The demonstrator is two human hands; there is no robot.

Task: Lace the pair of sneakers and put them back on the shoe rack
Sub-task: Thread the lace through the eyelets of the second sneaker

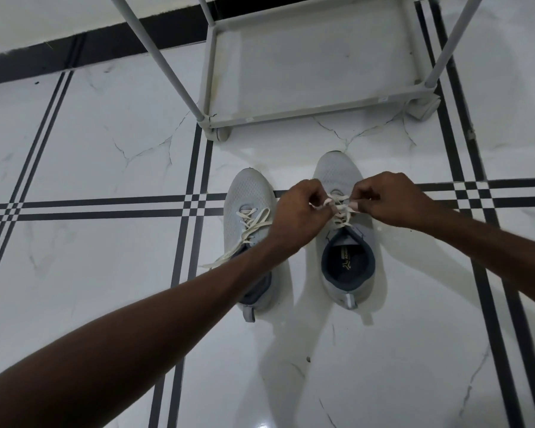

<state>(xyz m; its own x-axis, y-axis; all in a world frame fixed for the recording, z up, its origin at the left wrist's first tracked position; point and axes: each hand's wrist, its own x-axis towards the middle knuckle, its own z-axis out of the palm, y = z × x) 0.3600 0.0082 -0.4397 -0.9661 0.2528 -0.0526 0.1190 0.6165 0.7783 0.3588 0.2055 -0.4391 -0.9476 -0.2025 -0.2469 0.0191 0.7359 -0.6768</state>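
Two light grey sneakers stand side by side on the floor, toes pointing away from me. Over the right sneaker [337,177] my left hand [297,208] and my right hand [389,197] each pinch an end of its white lace [340,208], pulled taut across the tongue. The left sneaker [249,196] has loose white laces [244,233] trailing off its left side; my left forearm crosses over its heel. The grey shoe rack [306,114] stands just beyond the shoes, its bottom shelf bare.
The floor is glossy white marble tile with black stripe lines [105,208]. Rack poles [155,54] rise at an angle toward me on both sides. A white wall with a dark skirting [74,54] runs along the back.
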